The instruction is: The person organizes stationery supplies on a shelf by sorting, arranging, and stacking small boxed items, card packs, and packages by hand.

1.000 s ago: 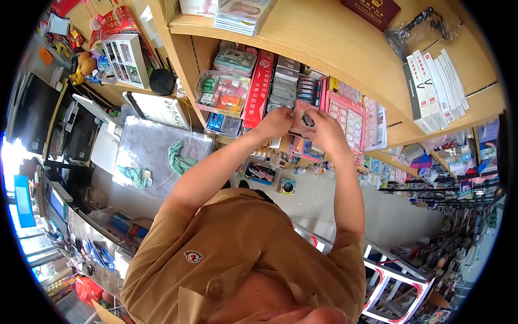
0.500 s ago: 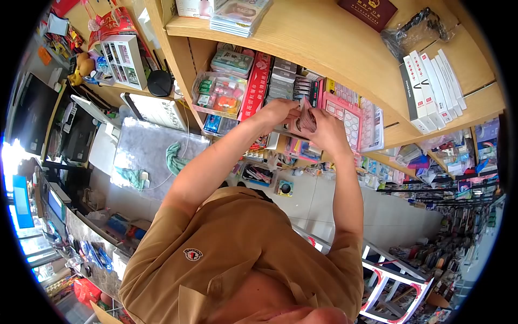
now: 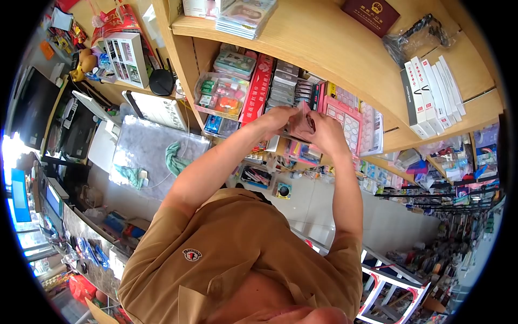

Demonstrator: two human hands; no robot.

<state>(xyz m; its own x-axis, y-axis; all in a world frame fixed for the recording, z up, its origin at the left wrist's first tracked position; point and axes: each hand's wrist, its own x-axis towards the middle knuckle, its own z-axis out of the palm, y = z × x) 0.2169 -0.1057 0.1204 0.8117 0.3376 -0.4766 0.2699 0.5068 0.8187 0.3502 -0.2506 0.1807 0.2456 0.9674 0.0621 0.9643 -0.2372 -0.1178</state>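
In front of the shelf, both hands hold a small pinkish see-through packet (image 3: 301, 127); what is in it is too small to make out. My left hand (image 3: 276, 120) pinches its left side with the fingers closed. My right hand (image 3: 327, 133) has its fingers curled round the right side, with the thumb toward the packet. Just behind the hands are stacked grey boxes (image 3: 283, 83) and a pink box with round windows (image 3: 345, 120). A red box with white lettering (image 3: 256, 92) lies left of them.
A clear tub of colourful small items (image 3: 220, 96) sits on the shelf's left. Above is a wooden shelf board (image 3: 324, 46) bearing white boxes (image 3: 431, 94) and a dark red booklet (image 3: 371, 15). A ladder (image 3: 391, 291) stands at lower right. A plastic-covered table (image 3: 154, 143) is at left.
The packet now shows flatter and wider between the hands, and its upper part stands up. My left hand has shifted slightly down; the right-hand fingers have closed in more around it.
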